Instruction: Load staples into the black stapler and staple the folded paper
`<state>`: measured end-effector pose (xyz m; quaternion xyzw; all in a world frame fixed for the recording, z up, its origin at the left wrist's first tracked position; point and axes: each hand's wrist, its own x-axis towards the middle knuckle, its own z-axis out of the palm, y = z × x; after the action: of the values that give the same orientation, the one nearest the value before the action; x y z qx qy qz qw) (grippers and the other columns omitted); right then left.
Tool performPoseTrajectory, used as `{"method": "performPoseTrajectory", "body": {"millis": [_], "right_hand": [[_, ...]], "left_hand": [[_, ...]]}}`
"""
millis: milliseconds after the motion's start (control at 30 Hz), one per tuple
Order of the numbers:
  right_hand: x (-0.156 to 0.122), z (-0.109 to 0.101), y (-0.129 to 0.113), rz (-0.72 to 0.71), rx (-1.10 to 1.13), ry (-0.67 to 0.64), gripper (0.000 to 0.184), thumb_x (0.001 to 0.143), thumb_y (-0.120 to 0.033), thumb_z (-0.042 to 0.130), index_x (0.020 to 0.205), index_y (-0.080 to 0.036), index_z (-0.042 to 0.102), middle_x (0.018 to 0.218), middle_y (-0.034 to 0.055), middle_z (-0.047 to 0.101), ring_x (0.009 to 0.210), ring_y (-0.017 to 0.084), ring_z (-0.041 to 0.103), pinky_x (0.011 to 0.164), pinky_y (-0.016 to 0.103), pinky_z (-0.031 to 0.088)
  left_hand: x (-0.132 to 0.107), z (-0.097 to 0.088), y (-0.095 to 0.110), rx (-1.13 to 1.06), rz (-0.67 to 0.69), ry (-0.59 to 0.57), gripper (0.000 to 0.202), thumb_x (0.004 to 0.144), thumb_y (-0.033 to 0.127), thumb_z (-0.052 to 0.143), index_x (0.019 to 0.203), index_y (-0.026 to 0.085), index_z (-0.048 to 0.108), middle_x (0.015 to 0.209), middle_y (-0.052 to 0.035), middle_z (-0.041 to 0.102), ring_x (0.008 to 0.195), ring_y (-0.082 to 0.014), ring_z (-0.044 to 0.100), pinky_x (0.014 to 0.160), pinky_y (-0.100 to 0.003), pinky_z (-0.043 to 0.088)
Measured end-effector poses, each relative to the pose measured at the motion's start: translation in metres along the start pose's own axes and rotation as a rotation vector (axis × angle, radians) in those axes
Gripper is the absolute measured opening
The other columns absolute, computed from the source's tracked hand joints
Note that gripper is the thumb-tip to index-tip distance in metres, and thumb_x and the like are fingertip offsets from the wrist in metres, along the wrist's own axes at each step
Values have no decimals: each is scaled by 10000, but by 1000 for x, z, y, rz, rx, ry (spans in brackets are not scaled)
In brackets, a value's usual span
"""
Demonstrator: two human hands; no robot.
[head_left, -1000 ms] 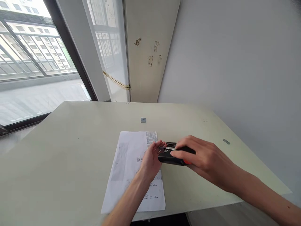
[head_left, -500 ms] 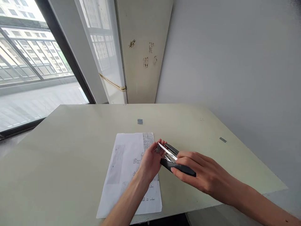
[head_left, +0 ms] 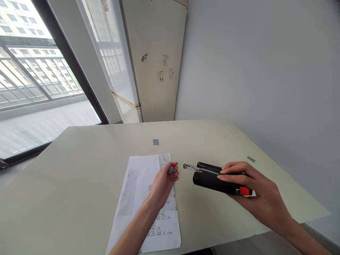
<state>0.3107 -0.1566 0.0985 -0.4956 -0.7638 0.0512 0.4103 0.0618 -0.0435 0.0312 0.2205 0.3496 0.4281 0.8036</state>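
My right hand [head_left: 252, 191] grips a black stapler [head_left: 212, 180] with a red-orange piece at its rear end. The stapler is opened up, and its metal magazine sticks out to the left between the two black halves. My left hand [head_left: 165, 182] is curled above the paper, with a small grey strip of staples [head_left: 170, 170] between its fingers. A gap separates the stapler's tip from my left hand. Beneath my left arm lie printed paper sheets [head_left: 140, 191], flat on the table; the arm covers part of them.
Several grey staple strips [head_left: 155, 142] lie together on the pale table [head_left: 79, 198] beyond the paper. Another single strip [head_left: 251, 159] lies at the far right. A grey wall [head_left: 255, 71], a stained fridge-like cabinet [head_left: 156, 92] and a window [head_left: 39, 71] bound the table.
My right hand has drawn the stapler rightward, away from my left hand, and turned it. My left fingers have curled around the staple strip. The view has tilted slightly.
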Motion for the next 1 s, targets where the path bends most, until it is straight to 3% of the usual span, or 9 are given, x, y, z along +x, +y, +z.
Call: {"method": "performPoseTrajectory", "body": {"millis": [167,267,433,600,767,900,1000], "right_hand": [[-4,17,17,337,189,115,202,870,-379,818,1040,-332,720,1038,46,710,984,272,695,785,393,595],[-7,30,28,512,235,148,276,828,-469,838,1028,-312,731,1016,35,716,884,241,670,734,353,556],[-7,52,41,729,359,139,350,799,-521,842,1042,-292,736,939,18,703,792,205,593,675,315,510],[5,82,45,775,508,154,386,765,-510,870,1046,-280,740,984,11,715,868,204,610,771,317,514],[25,104,54,808,528,140,462,726,-545,879,1065,-262,742,963,20,728,853,220,627,769,342,527],[49,122,66,766,506,60,460,734,-551,871,1060,-256,737,932,17,718,848,218,635,790,348,532],[71,144,76,697,524,31,469,734,-570,863,1045,-244,732,945,23,715,868,220,640,817,355,532]], "left_hand": [[-19,6,18,717,214,-59,377,995,471,590,1247,242,753,794,-2,557,672,-142,458,630,-256,395],[-24,9,16,882,215,-65,478,978,474,587,1406,278,671,806,19,524,602,-121,358,551,-253,317],[-18,8,4,938,208,-107,564,983,441,564,1521,271,561,840,21,474,620,-108,317,540,-233,303],[-12,9,-2,959,156,-198,612,980,425,548,1554,215,517,808,27,456,626,-105,325,541,-234,308],[-11,-4,9,894,167,-93,603,954,444,567,1514,221,546,855,18,502,617,-100,341,537,-233,309],[-15,-29,25,848,192,36,472,954,489,582,1333,216,647,837,7,535,698,-133,441,597,-244,350],[-18,-47,28,832,192,70,406,965,496,569,1234,208,670,780,21,509,682,-135,434,619,-253,348]]}}
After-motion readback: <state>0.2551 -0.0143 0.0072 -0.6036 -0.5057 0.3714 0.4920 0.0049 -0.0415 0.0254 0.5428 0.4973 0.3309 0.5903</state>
